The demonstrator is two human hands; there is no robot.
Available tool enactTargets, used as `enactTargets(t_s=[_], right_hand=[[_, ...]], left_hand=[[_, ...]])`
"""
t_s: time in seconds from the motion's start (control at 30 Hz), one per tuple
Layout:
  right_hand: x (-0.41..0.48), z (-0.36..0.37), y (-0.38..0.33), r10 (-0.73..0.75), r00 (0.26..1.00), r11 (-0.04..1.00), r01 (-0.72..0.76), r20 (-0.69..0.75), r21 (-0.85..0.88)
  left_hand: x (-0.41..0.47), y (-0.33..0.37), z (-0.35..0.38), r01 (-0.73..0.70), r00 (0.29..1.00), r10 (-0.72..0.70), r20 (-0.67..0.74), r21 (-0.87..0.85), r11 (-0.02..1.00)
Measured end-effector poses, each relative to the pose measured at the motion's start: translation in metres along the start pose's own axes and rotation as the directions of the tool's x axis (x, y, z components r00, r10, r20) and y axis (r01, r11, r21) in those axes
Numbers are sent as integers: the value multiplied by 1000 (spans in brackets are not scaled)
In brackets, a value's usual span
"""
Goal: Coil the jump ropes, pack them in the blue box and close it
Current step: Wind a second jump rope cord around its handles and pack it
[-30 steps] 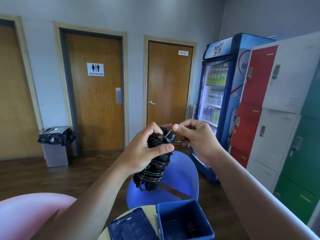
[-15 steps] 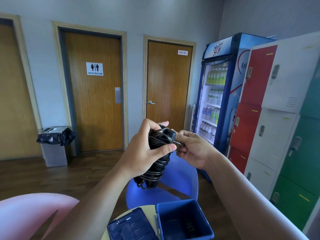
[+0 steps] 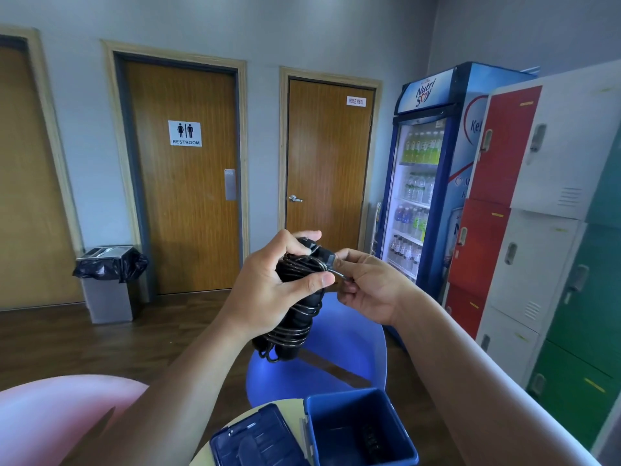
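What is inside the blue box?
The blue box is open. A small dark ribbed thing lies on its floor, too dim to name. The near floor runs out of the picture.

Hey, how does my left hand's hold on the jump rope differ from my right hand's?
The left hand wraps round the whole coiled jump rope, its thumb lying across the coils. The right hand only pinches one thin strand at the bundle's top. The left hand grips the bundle's upper half from the left, while the right hand sits at its upper right edge. Both hold the same rope, up above the open blue box.
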State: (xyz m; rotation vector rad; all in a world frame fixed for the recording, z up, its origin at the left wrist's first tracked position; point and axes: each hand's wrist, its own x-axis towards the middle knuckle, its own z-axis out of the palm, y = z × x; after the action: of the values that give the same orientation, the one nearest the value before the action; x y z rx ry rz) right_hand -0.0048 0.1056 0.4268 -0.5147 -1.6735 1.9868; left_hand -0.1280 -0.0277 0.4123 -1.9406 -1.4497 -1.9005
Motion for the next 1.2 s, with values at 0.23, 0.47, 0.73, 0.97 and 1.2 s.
enactTargets(t_s=[0.23,0.47,0.73,0.97,1.2], right_hand=[[3,6,17,94,994,996,-93,-49,8],[10,28,41,-204,952,977,214,-229,20],[-7,68,44,-452,753,882,455,-477,-118],[0,77,55,-532,778,846,466,-335,-260],[-1,84,53,-526,779,845,524,-341,-105]], left_hand=[[-9,-9,9,-4,994,-1,-111,-46,999],[-3,-18,10,41,975,-55,-217,-68,997],[16,-11,16,159,907,-172,-386,-65,985],[28,-13,7,108,915,-86,-393,34,994],[31,-5,8,74,920,-32,-391,93,993]])
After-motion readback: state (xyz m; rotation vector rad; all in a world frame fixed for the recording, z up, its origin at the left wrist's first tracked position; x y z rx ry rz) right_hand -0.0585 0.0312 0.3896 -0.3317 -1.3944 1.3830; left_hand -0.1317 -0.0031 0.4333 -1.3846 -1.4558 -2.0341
